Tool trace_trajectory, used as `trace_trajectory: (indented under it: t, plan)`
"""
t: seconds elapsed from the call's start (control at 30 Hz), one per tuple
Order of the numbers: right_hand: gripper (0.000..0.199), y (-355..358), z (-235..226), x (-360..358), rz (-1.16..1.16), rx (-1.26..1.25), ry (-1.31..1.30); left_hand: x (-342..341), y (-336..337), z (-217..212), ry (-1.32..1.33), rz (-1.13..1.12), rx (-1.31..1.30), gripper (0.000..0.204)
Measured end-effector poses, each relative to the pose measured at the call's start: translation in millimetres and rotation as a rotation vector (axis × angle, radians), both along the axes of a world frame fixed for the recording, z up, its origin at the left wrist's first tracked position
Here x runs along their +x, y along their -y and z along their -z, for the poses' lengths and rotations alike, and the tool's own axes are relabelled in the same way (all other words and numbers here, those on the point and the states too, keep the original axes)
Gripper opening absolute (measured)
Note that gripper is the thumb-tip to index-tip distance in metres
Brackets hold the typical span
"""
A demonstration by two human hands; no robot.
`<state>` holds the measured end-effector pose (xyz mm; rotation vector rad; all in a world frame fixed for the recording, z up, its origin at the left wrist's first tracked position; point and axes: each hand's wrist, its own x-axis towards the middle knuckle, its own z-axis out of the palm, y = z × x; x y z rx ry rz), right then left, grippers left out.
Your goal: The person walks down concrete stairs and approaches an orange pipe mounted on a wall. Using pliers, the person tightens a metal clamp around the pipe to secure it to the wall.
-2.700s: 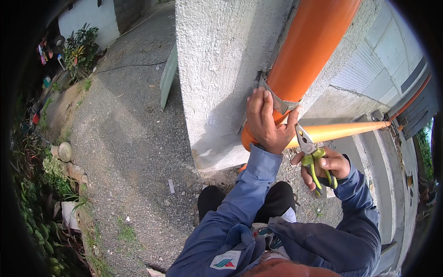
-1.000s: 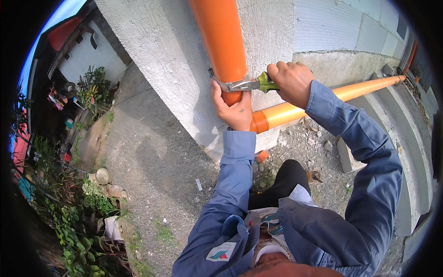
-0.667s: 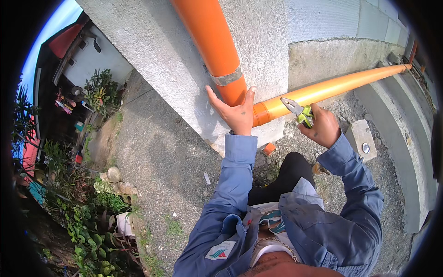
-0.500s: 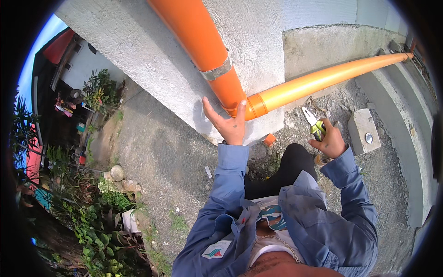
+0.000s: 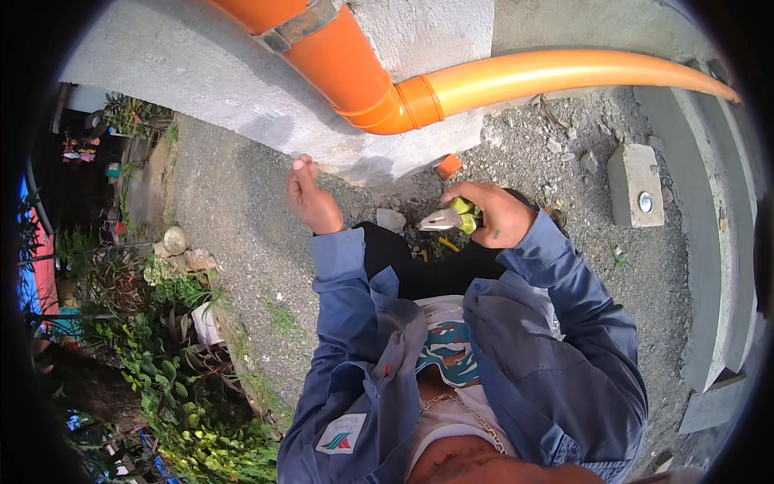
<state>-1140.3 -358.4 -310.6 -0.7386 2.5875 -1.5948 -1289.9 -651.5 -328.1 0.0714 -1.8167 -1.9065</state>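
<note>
My right hand (image 5: 504, 216) grips combination pliers (image 5: 442, 220) with lime-green handles, their metal jaws pointing left above my dark-trousered legs. To the left, my left hand (image 5: 314, 202) is raised in front of the wall, its fingers drawn together and pointing up; nothing shows in them. Beyond both hands, an orange pipe elbow (image 5: 385, 113) joins a sloping orange pipe (image 5: 332, 60) to a long orange pipe (image 5: 556, 73) running right. A grey metal strap clamp (image 5: 300, 26) wraps around the sloping pipe. Neither hand touches the pipes.
A small orange piece (image 5: 448, 167) lies by the foot of the rough white wall (image 5: 226, 101). A concrete block (image 5: 634, 181) rests on the gravel to the right, before concrete steps (image 5: 689, 242). Plants (image 5: 161, 379) and stones (image 5: 187, 252) line the left side.
My left hand has left the pipe elbow, moving left with its fingers drawing together. My right hand has swung the pliers leftward, over my legs. The view has shifted, so the pipes sit higher.
</note>
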Motion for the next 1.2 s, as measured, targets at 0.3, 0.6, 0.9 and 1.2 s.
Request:
trace_trajectory:
  t: [0.3,0.6,0.9,1.2]
  plan:
    - [0.056,94.9,179.7,-123.8,0.033,0.712,0.635,61.7,162.8,111.5,0.433,-0.308,0.091,0.022]
    - [0.050,154.2,354.7,-50.9,0.397,0.869,1.102,297.4,214.8,300.3,1.273,-0.046,-0.285,0.040]
    - [0.081,119.2,373.2,-34.7,0.544,0.592,0.972,391.7,192.6,369.2,1.413,0.319,-0.431,0.039]
    - [0.066,141.3,354.0,-55.9,0.508,0.640,1.243,185.3,228.5,290.0,1.201,0.282,-0.294,0.038]
